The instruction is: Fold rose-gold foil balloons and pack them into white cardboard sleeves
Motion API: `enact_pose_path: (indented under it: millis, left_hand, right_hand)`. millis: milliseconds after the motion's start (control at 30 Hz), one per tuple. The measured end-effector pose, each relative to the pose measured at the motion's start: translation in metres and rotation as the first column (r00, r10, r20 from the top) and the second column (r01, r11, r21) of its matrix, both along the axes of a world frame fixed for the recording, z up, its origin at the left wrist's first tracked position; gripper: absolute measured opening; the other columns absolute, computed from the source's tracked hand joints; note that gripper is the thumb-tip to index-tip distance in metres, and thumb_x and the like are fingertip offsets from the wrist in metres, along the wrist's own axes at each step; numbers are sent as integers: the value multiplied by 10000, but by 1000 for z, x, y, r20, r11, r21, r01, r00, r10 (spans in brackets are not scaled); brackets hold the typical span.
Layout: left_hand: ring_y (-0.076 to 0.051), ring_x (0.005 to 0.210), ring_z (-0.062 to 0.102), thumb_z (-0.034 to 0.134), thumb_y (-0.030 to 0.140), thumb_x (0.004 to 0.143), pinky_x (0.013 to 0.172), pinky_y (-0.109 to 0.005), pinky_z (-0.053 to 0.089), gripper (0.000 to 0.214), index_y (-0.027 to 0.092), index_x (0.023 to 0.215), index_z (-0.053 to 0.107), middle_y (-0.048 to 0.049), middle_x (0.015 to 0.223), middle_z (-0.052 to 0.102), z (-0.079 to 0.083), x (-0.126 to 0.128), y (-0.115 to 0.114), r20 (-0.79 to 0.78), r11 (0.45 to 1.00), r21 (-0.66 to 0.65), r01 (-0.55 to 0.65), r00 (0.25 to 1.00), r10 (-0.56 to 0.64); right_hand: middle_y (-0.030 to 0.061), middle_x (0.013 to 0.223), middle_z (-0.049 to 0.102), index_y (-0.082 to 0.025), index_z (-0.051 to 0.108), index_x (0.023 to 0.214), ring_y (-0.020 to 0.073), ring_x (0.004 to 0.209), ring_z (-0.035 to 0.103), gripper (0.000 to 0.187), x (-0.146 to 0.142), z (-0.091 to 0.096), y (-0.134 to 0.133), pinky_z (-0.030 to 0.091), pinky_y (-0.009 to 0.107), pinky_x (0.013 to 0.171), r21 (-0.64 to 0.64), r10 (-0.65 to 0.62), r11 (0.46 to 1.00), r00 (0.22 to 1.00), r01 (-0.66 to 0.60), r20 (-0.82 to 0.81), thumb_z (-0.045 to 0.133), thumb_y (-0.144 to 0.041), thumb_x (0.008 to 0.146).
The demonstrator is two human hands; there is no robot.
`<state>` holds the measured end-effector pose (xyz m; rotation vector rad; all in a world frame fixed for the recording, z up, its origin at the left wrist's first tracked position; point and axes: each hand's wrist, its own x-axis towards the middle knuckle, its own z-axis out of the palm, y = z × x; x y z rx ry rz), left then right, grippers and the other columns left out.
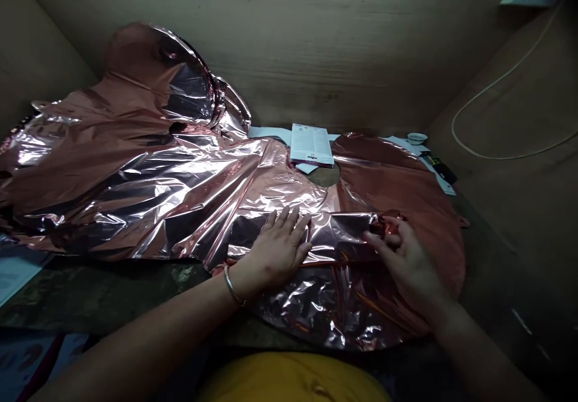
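Note:
A large flat rose-gold foil balloon (189, 179) lies crumpled across the dark work surface. My left hand (277, 248) rests palm down on the foil near its front fold, fingers stretched out; a thin bangle sits on that wrist. A little to the right, my right hand (401, 254) pinches a creased edge of the same foil between thumb and fingers.
A white printed card (310, 144) lies behind the foil near the back wall. A small round white cap (416, 138) and dark small items sit at the back right. A pale cord (497, 83) loops on the right wall. Blue paper (15, 272) lies at the left edge.

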<state>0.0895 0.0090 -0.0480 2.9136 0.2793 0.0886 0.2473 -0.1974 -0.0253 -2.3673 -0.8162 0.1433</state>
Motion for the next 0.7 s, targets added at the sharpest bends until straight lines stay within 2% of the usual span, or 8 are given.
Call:
enact_pose_path:
  millis: [100, 233, 333, 433, 467, 533, 600, 700]
  left_hand:
    - [-309, 1464, 164, 266, 494, 1000, 1177, -518, 150, 613, 170, 1520, 241, -147, 1569, 260, 0, -3, 0, -17, 1000, 17, -15, 1000, 15]
    - [-316, 1467, 143, 252, 493, 1002, 1175, -511, 166, 612, 188, 1532, 212, -139, 1579, 227, 2, -2, -1, -44, 999, 20, -28, 999, 28]
    - [-324, 1464, 149, 264, 488, 1000, 1172, -514, 170, 610, 198, 1534, 204, -145, 1579, 222, 2, -1, -1, -44, 999, 34, -26, 999, 28]
    - [-329, 1460, 164, 279, 474, 999, 1170, -524, 167, 610, 197, 1536, 197, -152, 1574, 233, 0, 0, -1, -41, 998, 57, -21, 999, 24]
    - [-331, 1460, 163, 282, 473, 998, 1171, -527, 162, 613, 192, 1535, 200, -155, 1572, 237, 0, 0, -1, -41, 998, 64, -20, 999, 23]
    - [-333, 1461, 155, 291, 469, 996, 1173, -529, 152, 611, 181, 1530, 224, -159, 1569, 244, -2, 0, -1, -39, 997, 77, -23, 999, 26]
    - [-329, 1462, 156, 296, 460, 995, 1177, -522, 151, 598, 178, 1521, 257, -156, 1568, 248, -4, 1, 0, -33, 996, 79, -34, 999, 37]
    - [-319, 1462, 166, 294, 455, 994, 1176, -510, 171, 585, 184, 1513, 284, -148, 1567, 254, -6, 2, 0, -21, 996, 71, -52, 998, 53]
  right_hand:
    - [160, 1082, 677, -144, 413, 1392, 320, 914, 655, 686, -7, 3, 8, 490, 389, 711, -25, -5, 1000, 990, 9, 141, 570, -516, 837]
    - [109, 844, 699, -132, 474, 1332, 283, 665, 650, 498, 7, -3, 11, 491, 382, 619, -127, -15, 991, 970, 48, 243, 519, -350, 887]
    - [165, 896, 696, -75, 542, 1262, 332, 797, 655, 410, 14, 3, 11, 508, 452, 722, -183, 19, 980, 873, 81, 487, 474, -287, 917]
    - [222, 1292, 580, -63, 580, 1239, 356, 1229, 502, 380, -3, 14, 23, 398, 518, 1021, -175, 235, 972, 734, -160, 637, 392, -239, 961]
    - [200, 1384, 519, -69, 568, 1273, 338, 1327, 410, 397, -11, 15, 29, 333, 518, 1091, -232, 372, 928, 700, -291, 609, 371, -231, 969]
    - [154, 1469, 439, -75, 502, 1370, 305, 1408, 301, 459, -21, 11, 41, 261, 502, 1149, -398, 624, 779, 654, -484, 427, 366, -277, 980]
    - [155, 1519, 354, -56, 394, 1450, 310, 1424, 266, 582, -19, 2, 49, 250, 507, 1155, -495, 646, 725, 722, -479, 247, 375, -401, 981]
    - [225, 1520, 308, 19, 353, 1452, 363, 1424, 240, 654, -4, -4, 50, 227, 564, 1140, -572, 385, 795, 896, -201, 220, 340, -435, 981]
